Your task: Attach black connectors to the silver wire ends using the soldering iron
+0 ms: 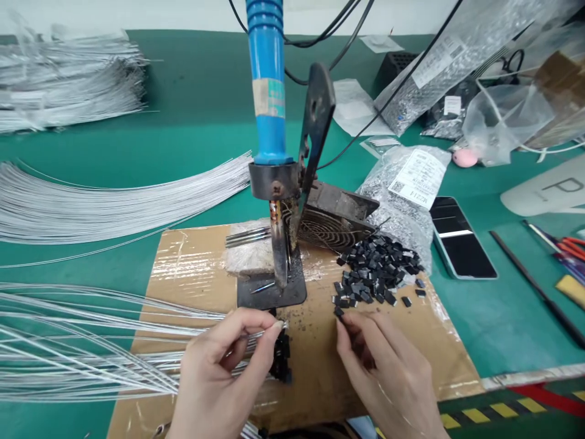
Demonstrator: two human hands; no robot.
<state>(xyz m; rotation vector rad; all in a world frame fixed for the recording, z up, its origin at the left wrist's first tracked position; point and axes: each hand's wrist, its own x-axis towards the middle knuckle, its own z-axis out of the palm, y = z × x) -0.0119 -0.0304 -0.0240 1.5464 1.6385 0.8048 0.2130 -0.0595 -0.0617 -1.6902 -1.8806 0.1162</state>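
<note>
My left hand is closed in a pinch, thumb against forefinger, on a thin white wire whose pale tip pokes out past the fingertips. Under it lie several white wires ending in a cluster of small black connectors. Between the thumb and forefinger of my right hand is one small black connector, at the near edge of a loose pile of black connectors. Above and between both hands, a blue-handled soldering iron is held tip-down in a metal stand.
Cardboard covers the work area on the green table. A round-grilled fan stands behind the iron. Wire bundles lie left. Right are a bubble-wrap bag, a phone, a black rod and a white cup.
</note>
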